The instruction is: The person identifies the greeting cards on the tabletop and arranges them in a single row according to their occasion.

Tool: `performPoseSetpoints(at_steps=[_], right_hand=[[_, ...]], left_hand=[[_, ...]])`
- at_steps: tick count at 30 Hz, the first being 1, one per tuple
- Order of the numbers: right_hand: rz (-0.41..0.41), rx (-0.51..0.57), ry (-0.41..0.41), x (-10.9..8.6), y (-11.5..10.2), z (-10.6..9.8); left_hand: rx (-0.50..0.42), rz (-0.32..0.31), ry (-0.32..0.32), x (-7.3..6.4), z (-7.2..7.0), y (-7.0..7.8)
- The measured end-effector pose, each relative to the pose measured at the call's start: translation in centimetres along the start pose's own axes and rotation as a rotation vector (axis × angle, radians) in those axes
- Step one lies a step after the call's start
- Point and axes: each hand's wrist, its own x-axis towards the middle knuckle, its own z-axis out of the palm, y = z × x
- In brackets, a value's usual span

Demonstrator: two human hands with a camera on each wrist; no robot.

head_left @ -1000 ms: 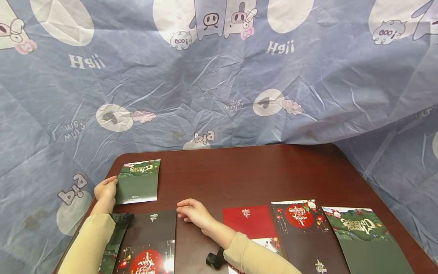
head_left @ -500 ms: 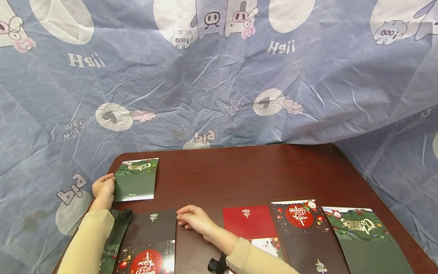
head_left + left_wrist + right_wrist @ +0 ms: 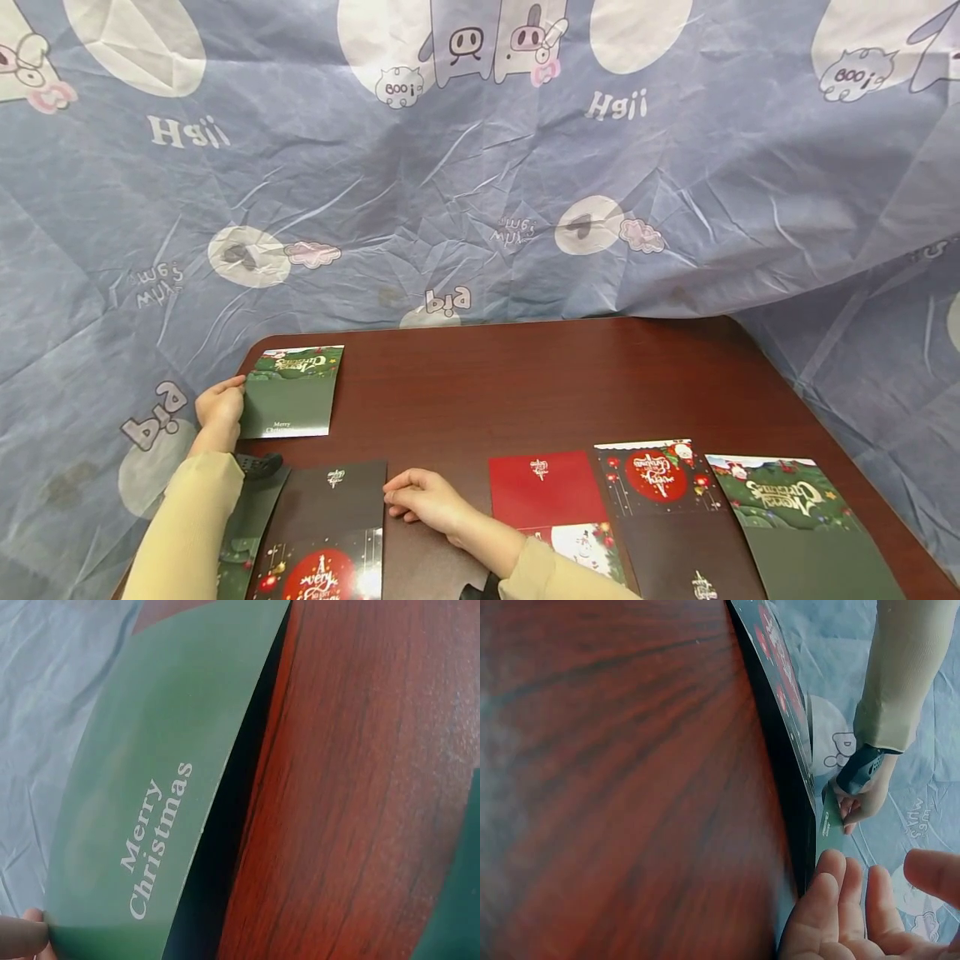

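My left hand (image 3: 219, 408) pinches the left edge of a green Christmas card (image 3: 292, 404) at the far left of the table. In the left wrist view, the green card's lower edge stands tilted up off the wood, a thumb at its corner. My right hand (image 3: 426, 500) lies beside the upper right corner of a dark Christmas card (image 3: 330, 496), fingertips right at that edge. The right wrist view shows its fingers (image 3: 877, 900) loosely bent, thumb apart, nothing between them.
Another green card (image 3: 251, 533) lies partly under my left forearm. To the right are a red card (image 3: 547, 492), a second dark card (image 3: 667, 533) and a further green card (image 3: 810, 533). A patterned blue cloth (image 3: 465, 208) hangs behind the brown table (image 3: 525, 383).
My left hand has shifted the green card a little left and toward the table's back left corner. My right hand has barely moved.
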Motion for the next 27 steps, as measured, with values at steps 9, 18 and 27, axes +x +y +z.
performPoseSetpoints(at_steps=[9, 18, 27], right_hand=[[-0.021, 0.002, -0.01, -1.0, 0.5, 0.3], [-0.064, -0.003, -0.016, -2.2, 1.1, 0.8], [-0.082, -0.057, -0.015, -3.1, 0.8, 1.0]], left_hand=[[-0.013, -0.041, 0.055, -0.2, 0.4, 0.2], [-0.08, -0.064, 0.14, 0.2, 0.0, -0.1], [-0.024, -0.037, 0.14, -0.1, -0.6, 0.3]])
